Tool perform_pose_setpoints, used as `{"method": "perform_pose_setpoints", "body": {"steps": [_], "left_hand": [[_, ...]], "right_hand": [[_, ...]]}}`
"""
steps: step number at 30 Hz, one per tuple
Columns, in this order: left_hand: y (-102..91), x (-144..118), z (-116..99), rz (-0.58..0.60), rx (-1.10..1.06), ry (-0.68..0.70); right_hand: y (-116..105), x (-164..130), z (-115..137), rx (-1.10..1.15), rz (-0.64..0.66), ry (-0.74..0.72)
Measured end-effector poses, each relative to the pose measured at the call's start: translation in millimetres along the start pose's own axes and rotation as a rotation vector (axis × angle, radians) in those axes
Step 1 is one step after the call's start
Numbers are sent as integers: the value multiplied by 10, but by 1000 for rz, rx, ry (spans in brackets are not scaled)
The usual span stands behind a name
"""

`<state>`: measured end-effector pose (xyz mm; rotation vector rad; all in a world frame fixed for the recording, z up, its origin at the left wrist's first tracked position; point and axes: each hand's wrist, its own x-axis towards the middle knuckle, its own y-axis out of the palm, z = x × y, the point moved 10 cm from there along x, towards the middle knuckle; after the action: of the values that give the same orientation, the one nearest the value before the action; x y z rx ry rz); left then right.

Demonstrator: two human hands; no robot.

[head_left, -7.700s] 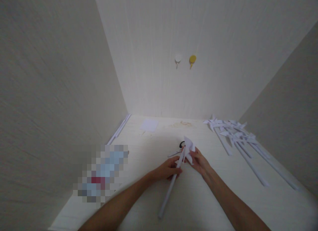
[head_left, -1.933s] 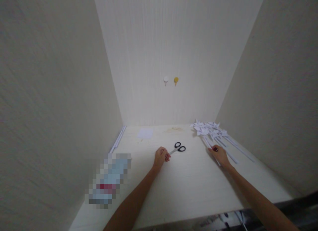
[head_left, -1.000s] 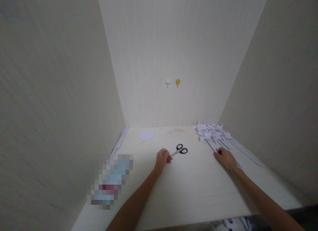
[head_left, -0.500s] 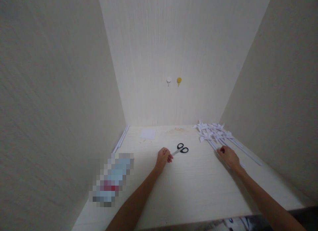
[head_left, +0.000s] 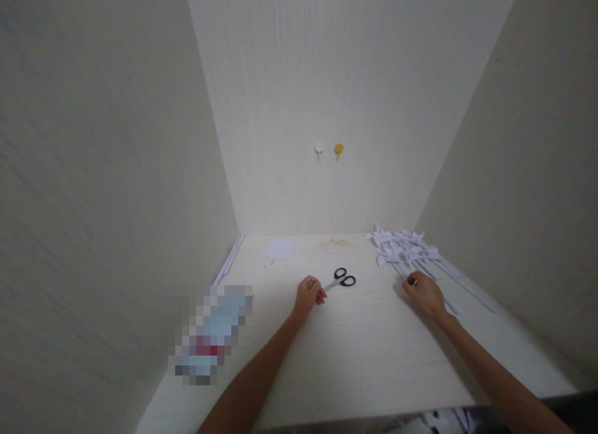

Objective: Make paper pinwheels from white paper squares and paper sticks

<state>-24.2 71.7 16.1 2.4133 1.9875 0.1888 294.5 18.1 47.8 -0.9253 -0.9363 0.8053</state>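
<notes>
On the pale surface (head_left: 355,353), the left hand (head_left: 308,295) lay loosely curled (holding nothing) beside the black scissors (head_left: 342,279); the right hand (head_left: 426,294) rested flat, fingers spread, on the paper pinwheels' sticks (head_left: 423,266).

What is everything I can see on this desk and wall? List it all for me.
paper pinwheels: a pile, too tangled to count, white, far right of the desk, sticks pointing toward the person
scissors: one pair, black handles, middle of the desk
paper sheet: one, white, far left near the back wall
rolled paper sticks: about two, white, along the left wall
blurred object: one, light blue and red, left of the desk, masked out
wall hooks: two, one white and one yellow, side by side on the back wall
desk: one, pale wood grain
left hand: loosely curled, empty, by the scissor blades
right hand: resting on the pinwheel sticks
</notes>
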Motion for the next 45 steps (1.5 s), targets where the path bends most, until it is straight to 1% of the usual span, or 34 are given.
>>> {"method": "perform_pose_setpoints", "body": {"steps": [3, 9, 12, 15, 17, 20, 22, 25, 27, 32, 34, 36, 37, 38, 40, 41, 43, 44, 45], "left_hand": [[3, 8, 9, 8, 24, 4], [14, 30, 72, 22, 26, -10], [19, 27, 70, 28, 21, -3], [13, 20, 64, 24, 23, -6], [15, 17, 69, 26, 22, -12], [22, 15, 85, 29, 16, -19], [37, 15, 95, 38, 20, -20], [52, 10, 108, 48, 37, -30], [60, 1, 115, 54, 51, -39], [55, -18, 169, 49, 92, -73], [60, -2, 213, 81, 120, -113], [50, 44, 237, 137, 165, -167], [18, 85, 214, 157, 206, -176], [-22, 142, 151, 177, 268, -156], [-142, 292, -41, 199, 470, -81], [-197, 376, -163, 214, 614, -22], [-307, 556, -431, 211, 987, 127], [-366, 649, -538, 195, 1171, 181], [-426, 744, -600, 190, 1324, 198]], "right_hand": [[28, -47, 203, 18, -9, -85], [101, -213, 751, 93, -20, -306], [158, -312, 996, 135, -10, -363], [239, -431, 1245, 196, 34, -451], [280, -486, 1329, 252, 47, -467], [345, -531, 1371, 366, 70, -487], [342, -515, 1317, 445, 39, -461], [369, -493, 1272, 511, 54, -449], [369, -487, 1263, 528, 62, -443], [412, -543, 1364, 497, 133, -524], [437, -553, 1380, 496, 148, -549], [465, -545, 1368, 498, 152, -551], [479, -539, 1359, 503, 155, -548], [491, -536, 1353, 509, 159, -547], [499, -538, 1355, 523, 166, -554], [493, -544, 1363, 527, 166, -563], [472, -558, 1382, 526, 161, -581], [462, -563, 1388, 525, 159, -585], [455, -565, 1392, 526, 161, -584]]}}
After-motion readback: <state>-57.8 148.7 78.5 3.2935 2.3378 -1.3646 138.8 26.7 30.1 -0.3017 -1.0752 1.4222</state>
